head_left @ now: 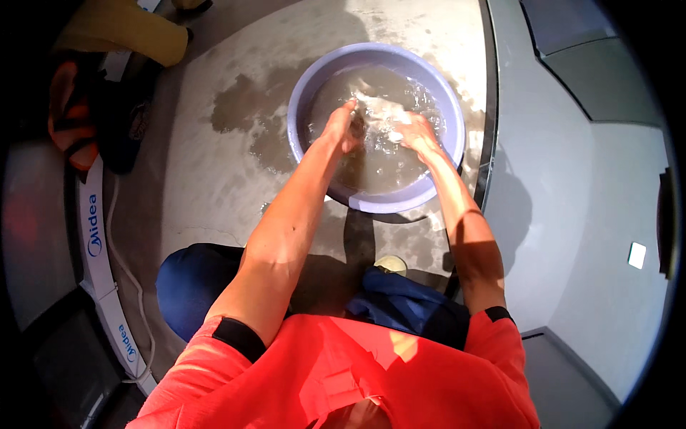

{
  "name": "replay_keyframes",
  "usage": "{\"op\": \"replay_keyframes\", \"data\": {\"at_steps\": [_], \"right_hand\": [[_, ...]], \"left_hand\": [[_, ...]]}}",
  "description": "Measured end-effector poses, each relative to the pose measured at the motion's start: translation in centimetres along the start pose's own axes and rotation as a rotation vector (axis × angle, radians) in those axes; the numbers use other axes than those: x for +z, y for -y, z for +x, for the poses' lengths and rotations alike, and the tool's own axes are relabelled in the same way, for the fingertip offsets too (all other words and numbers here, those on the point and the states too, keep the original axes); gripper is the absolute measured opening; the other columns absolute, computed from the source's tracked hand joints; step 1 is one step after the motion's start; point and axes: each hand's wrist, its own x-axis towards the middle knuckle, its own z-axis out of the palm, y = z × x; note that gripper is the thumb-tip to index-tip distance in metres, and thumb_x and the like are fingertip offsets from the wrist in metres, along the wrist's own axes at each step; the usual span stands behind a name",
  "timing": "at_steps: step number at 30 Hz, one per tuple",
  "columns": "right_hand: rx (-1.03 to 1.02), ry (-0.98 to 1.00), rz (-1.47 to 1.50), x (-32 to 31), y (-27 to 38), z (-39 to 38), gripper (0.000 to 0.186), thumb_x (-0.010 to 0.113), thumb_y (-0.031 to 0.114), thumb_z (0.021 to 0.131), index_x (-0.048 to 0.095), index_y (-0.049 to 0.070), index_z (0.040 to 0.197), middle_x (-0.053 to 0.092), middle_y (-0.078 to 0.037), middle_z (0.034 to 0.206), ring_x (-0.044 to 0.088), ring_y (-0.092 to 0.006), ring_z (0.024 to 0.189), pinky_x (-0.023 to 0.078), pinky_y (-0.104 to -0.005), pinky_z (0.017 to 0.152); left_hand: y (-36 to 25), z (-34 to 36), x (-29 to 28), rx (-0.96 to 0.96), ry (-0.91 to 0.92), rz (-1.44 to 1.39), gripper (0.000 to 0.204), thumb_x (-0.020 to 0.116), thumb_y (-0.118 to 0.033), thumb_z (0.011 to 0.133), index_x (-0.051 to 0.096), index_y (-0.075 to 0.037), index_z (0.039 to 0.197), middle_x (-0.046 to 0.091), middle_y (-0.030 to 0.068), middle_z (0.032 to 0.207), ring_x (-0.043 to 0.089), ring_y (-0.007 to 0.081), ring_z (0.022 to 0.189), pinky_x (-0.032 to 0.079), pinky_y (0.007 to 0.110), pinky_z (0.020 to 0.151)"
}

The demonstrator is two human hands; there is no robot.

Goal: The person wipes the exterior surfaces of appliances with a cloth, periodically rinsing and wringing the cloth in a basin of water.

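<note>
Seen from above, crouched over a wet, grey concrete floor (207, 179), knees in dark blue trousers (189, 282) and an orange-red shirt (336, 372) filling the lower edge. To the right, a pale grey wall panel (564, 186) behind a dark metal threshold strip (489, 107), closing that side just beside the basin. To the left, a white appliance edge (96, 236) with a white cord (132, 279) trailing along it, and farther up a heap of orange, black and yellow cloth (100, 93); open, damp floor between these and the basin. Dark puddle (243, 107) spread at the basin's left rim.

Centre top: round, lavender plastic basin (314, 79) resting on the floor, filled with murky, sudsy water (379, 164). Both forearms reaching in over its near rim. Left hand (345, 129) and right hand (414, 132) dipped at the water's surface, slightly apart, each closed on an end of a pale, soaked piece of cloth (382, 107) stretched between them amid splashing; exact finger hold blurred by foam and glare.
</note>
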Motion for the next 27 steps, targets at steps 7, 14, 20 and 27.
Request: {"op": "replay_keyframes", "data": {"at_steps": [7,14,20,27], "right_hand": [[-0.87,0.019,-0.633,5.2,7.5,-7.3,0.017,0.057,0.016,0.074,0.06,0.007,0.087,0.058,-0.015,0.085,0.06,-0.0317,0.083,0.048,-0.0419,0.073],[-1.113,-0.27,-0.497,9.5,7.0,-6.7,0.02,0.064,0.02,0.075,0.059,0.009,0.091,0.054,-0.017,0.095,0.055,-0.0341,0.093,0.045,-0.0437,0.082],[-0.58,-0.565,-0.358,-0.5,0.6,1.7,0.023,0.058,0.012,0.077,0.064,0.0,0.096,0.056,-0.021,0.098,0.06,-0.0288,0.085,0.05,-0.0374,0.074],[-1.179,-0.447,-0.465,8.8,5.0,-7.6,0.018,0.058,0.009,0.079,0.068,0.01,0.094,0.058,-0.01,0.097,0.059,-0.0277,0.091,0.048,-0.0344,0.08]], "left_hand": [[-1.3,2.0,-2.3,-0.063,0.451,-0.089,0.061,0.035,-0.058,0.091,0.052,-0.006,0.118,0.057,0.023,0.113,0.058,0.033,0.1,0.039,0.054,0.096],[0.2,2.3,-2.0,0.077,0.627,-0.335,0.025,0.055,-0.032,0.09,0.056,-0.009,0.101,0.062,0.0098,0.086,0.063,0.0172,0.079,0.055,0.031,0.058],[4.9,1.5,5.4,-0.042,0.303,-0.281,0.022,0.045,-0.024,0.095,0.057,-0.006,0.099,0.065,0.0111,0.092,0.065,0.0209,0.077,0.057,0.036,0.068],[3.8,4.9,-0.3,0.105,0.377,-0.03,0.02,0.047,-0.023,0.093,0.059,-0.007,0.094,0.064,0.0092,0.09,0.064,0.021,0.075,0.057,0.035,0.068]]}}
